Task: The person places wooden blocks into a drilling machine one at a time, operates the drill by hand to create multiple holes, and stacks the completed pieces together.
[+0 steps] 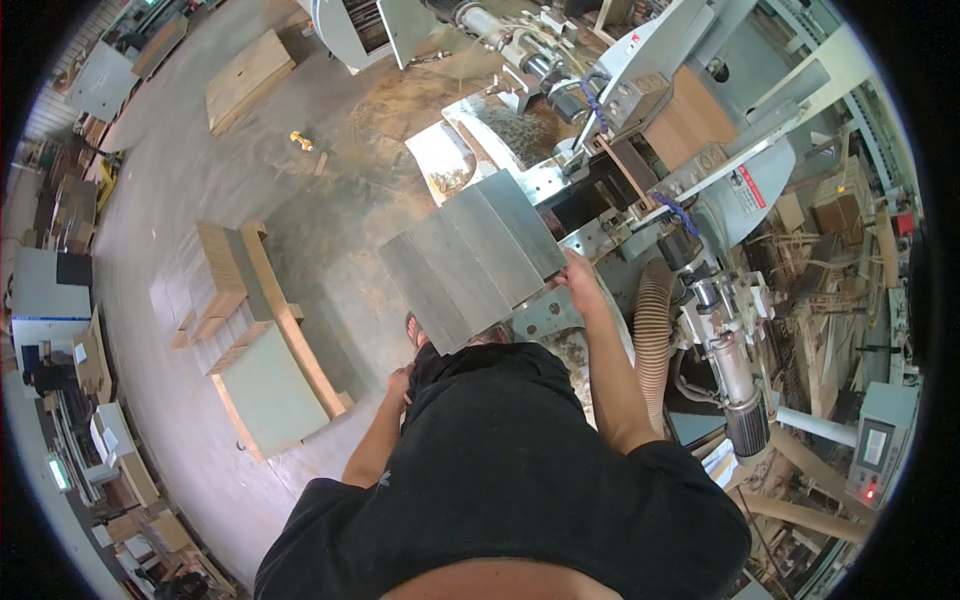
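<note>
In front of my body a stepped stack of flat grey boards (475, 262) rests beside the machine, each layer set off from the one below. My right hand (580, 283) is closed at the right end of this stack, gripping a board's edge; part of its fingers is hidden. Low at my left side, my left hand (402, 382) is against the leg of my black shorts (440, 372). Its fingers are mostly hidden, and no object shows in it.
A large woodworking machine (690, 185) with motors and a ribbed hose (654, 340) fills the right. Stacked boards (265, 375) lie on a wooden pallet (290, 335) to the left. A yellow tool (301, 141) and a wooden sheet (248, 80) are on the floor. A control box (884, 445) stands lower right.
</note>
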The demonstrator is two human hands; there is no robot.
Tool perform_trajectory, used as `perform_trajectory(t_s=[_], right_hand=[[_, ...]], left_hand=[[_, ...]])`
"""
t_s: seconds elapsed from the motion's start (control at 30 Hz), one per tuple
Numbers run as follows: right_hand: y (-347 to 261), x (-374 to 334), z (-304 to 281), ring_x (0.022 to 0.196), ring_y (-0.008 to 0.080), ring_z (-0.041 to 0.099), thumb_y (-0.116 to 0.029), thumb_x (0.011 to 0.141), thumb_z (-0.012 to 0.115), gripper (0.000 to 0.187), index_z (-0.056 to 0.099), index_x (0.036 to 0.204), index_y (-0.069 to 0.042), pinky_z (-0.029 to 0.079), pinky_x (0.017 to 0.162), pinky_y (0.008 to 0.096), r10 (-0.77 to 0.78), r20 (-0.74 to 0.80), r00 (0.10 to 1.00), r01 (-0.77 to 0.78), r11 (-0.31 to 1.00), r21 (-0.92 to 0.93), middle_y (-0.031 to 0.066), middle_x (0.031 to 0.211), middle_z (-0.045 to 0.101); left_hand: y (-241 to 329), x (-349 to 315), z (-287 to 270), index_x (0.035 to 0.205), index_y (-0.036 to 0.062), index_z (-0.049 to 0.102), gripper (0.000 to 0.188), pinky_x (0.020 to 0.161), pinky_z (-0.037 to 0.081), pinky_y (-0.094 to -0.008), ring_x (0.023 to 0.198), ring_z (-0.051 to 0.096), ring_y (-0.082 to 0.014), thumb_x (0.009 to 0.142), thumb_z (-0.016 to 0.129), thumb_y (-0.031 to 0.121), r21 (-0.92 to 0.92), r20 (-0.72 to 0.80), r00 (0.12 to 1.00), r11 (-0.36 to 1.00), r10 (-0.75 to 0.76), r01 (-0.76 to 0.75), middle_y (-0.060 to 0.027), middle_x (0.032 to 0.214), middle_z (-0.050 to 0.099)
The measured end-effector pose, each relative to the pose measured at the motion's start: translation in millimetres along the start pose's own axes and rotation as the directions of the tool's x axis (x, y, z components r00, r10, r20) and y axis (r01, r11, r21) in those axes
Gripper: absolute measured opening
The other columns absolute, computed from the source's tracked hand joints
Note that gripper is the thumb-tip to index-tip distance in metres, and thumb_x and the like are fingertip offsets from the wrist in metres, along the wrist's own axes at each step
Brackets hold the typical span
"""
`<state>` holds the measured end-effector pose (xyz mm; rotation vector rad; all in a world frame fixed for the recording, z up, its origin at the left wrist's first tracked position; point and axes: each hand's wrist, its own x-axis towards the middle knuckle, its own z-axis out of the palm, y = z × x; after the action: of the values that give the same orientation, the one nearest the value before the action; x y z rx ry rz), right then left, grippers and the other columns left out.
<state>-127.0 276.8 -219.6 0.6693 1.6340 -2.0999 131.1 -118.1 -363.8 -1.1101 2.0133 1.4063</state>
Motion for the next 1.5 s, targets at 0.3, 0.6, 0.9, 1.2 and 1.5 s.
perform_trajectory(t_s=[0.3, 0.6, 0.9, 1.2, 1.5], right_hand=[[-3, 3, 0, 0.054, 0.0056, 0.037, -0.021, 0.100, 0.052, 0.036, 0.055, 0.129, -0.001, 0.036, 0.051, 0.0205, 0.035, 0.008, 0.999, -0.035, 0.999, 0.027, -0.0050, 0.066, 0.042], [-1, 3, -1, 0.054, 0.0058, 0.037, -0.021, 0.100, 0.054, 0.036, 0.055, 0.131, -0.003, 0.037, 0.052, 0.0213, 0.047, 0.000, 0.999, -0.047, 0.998, 0.036, -0.0055, 0.065, 0.041], [-1, 4, 0, 0.054, 0.0059, 0.038, -0.023, 0.100, 0.055, 0.035, 0.056, 0.129, -0.003, 0.037, 0.051, 0.0215, 0.040, 0.006, 0.999, -0.040, 0.998, 0.038, -0.0056, 0.065, 0.041], [1, 1, -2, 0.055, 0.0068, 0.041, -0.023, 0.099, 0.056, 0.035, 0.056, 0.128, -0.003, 0.038, 0.052, 0.0212, 0.001, 0.012, 1.000, -0.001, 0.998, 0.066, -0.0044, 0.066, 0.045], [-78, 53, -21, 0.082, 0.0237, 0.069, -0.016, 0.085, 0.067, 0.029, 0.066, 0.104, 0.006, 0.054, 0.074, 0.0367, -0.599, -0.093, 0.795, 0.348, 0.576, -0.739, 0.0146, 0.093, 0.070]], left_hand=[[2, 5, 1, 0.109, -0.0053, 0.067, 0.052, 0.075, 0.054, -0.0375, 0.084, 0.070, -0.0274, 0.091, 0.061, 0.043, 0.148, -0.006, 0.996, 0.985, -0.090, 0.090, -0.0197, 0.097, 0.072], [2, 3, 1, 0.112, -0.0038, 0.066, 0.050, 0.075, 0.054, -0.0393, 0.086, 0.069, -0.0285, 0.092, 0.062, 0.042, 0.033, 0.002, 0.996, 0.995, -0.094, 0.093, -0.0195, 0.102, 0.071], [11, -6, 1, 0.112, -0.0025, 0.067, 0.049, 0.077, 0.054, -0.0386, 0.088, 0.069, -0.0284, 0.091, 0.063, 0.041, -0.073, -0.006, 0.991, 0.988, -0.134, 0.133, -0.0186, 0.103, 0.071], [-1, 4, 2, 0.110, -0.0020, 0.068, 0.052, 0.080, 0.054, -0.0375, 0.089, 0.070, -0.0269, 0.090, 0.060, 0.046, -0.022, 0.001, 0.995, 0.995, -0.097, 0.097, -0.0195, 0.103, 0.071], [-25, 15, -3, 0.120, 0.0045, 0.065, 0.052, 0.085, 0.053, -0.0383, 0.097, 0.068, -0.0331, 0.093, 0.051, 0.046, 0.213, -0.009, 0.978, 0.956, -0.207, 0.204, -0.0232, 0.106, 0.069]])
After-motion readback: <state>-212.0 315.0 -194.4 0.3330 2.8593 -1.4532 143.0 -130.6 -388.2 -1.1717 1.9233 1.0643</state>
